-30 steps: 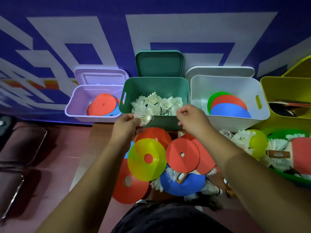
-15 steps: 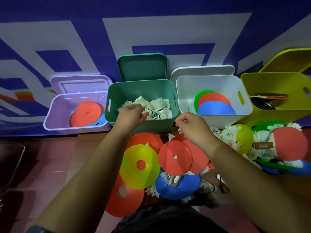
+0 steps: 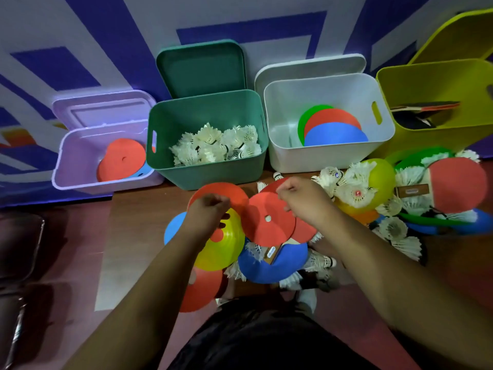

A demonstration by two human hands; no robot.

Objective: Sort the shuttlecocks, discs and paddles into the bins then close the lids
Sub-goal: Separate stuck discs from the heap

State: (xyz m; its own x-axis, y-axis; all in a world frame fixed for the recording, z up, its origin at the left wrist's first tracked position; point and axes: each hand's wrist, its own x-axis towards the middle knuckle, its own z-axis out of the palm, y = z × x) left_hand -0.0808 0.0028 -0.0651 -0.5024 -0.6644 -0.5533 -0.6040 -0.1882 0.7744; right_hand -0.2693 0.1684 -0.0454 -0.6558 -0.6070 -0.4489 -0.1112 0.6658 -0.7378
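1. Head view is showing both hands working over the mixed pile on the bench (image 3: pixel 138 209). The left hand (image 3: pixel 206 214) is hanging with curled fingers over a yellow disc (image 3: pixel 224 249). The right hand (image 3: pixel 306 201) is sitting bunched at the rim of a red disc (image 3: pixel 264 222). I cannot tell whether either hand is actually gripping anything
2. Unsorted pieces are lying between the person and the bins. The green bin (image 3: pixel 208 172) is holding shuttlecocks (image 3: pixel 216 145), and the white bin (image 3: pixel 320 158) and purple bin (image 3: pixel 77 153) are holding discs. The yellow bin (image 3: pixel 437 84) is holding paddles (image 3: pixel 426 108)
3. The discs are overlapping like slick plates, so lifting one is probably going to drag its neighbour. It could also sweep the loose shuttlecocks (image 3: pixel 354 188) off the bench
4. Some shuttlecocks are lying wedged under discs and beside a red paddle (image 3: pixel 458 185), so a hard pull is likely to bend their feathers
5. Two bins are taking discs, so a piece could land in the wrong one. The green lid (image 3: pixel 200 68) is leaning upright behind its bin, so a knock could tip it down
6. The discs are looking thin, smooth and round with small centre holes, and the yellow one is rising in a glossy shallow dome. The shuttlecocks are showing as light, white, feathered cones. The bins are looking like rigid plastic with rounded corners and slot handles
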